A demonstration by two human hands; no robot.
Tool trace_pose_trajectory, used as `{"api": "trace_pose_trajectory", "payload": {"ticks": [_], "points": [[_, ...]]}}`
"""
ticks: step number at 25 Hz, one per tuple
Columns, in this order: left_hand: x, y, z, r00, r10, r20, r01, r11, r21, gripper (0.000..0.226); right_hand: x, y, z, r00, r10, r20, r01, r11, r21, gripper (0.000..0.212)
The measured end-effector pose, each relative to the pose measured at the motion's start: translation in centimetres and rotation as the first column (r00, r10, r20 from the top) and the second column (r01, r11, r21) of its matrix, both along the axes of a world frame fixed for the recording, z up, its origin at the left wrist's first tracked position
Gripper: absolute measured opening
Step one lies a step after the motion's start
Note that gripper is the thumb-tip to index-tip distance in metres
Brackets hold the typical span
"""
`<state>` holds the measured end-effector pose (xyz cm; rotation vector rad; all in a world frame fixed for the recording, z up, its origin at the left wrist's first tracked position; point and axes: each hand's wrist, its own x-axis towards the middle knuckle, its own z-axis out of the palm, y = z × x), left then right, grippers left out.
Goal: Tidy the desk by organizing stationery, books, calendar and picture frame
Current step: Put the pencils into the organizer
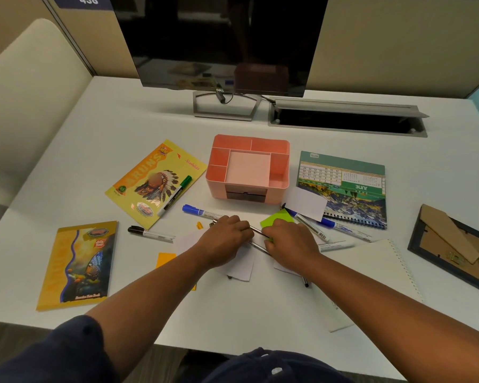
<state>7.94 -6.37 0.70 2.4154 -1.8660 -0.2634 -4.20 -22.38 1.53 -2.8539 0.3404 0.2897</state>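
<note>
Both hands meet at the middle of the white bench [260, 322], gathering slim dark pens [256, 230] that lie slantwise between them. Left hand [224, 239] is curled over one end of the pens, knuckles up; right hand [288, 239] is curled over the other end, fingers bent down onto them and onto a green sticky note [277, 219]. Whether every pen is truly pinched cannot be told, since the fingertips are hidden.

Just beyond the hands stands the pink organizer [248, 167], its compartments showing nothing inside. Loose markers lie around: a blue one [202, 212] near the left hand, a black one [150, 233] further left, a green-capped one [174, 195] resting on the yellow notebook [155, 181]. A second notebook [78, 264] lies at the near left, the calendar [343, 186] flat to the right of the organizer, and the picture frame [454, 247] face down at far right.

Done well, the step likely means squaring the pens into one bundle, leaving the paper slips [241, 268] behind, then lifting them upright into a narrow slot of the organizer.
</note>
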Motion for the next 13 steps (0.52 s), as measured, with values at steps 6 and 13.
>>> {"api": "trace_pose_trajectory", "payload": {"ticks": [6, 13], "points": [[0.3, 0.9, 0.5, 0.997, -0.057, 0.051, 0.058, 0.998, -0.030, 0.041, 2.2, 0.7, 0.2, 0.997, 0.034, -0.076, -0.044, 0.990, -0.131, 0.018], [0.1, 1.8, 1.7, 0.999, 0.006, 0.037, -0.003, 0.996, -0.089, 0.043, 2.4, 0.9, 0.9, 0.958, -0.275, 0.083, 0.245, 0.933, 0.262, 0.017]]}}
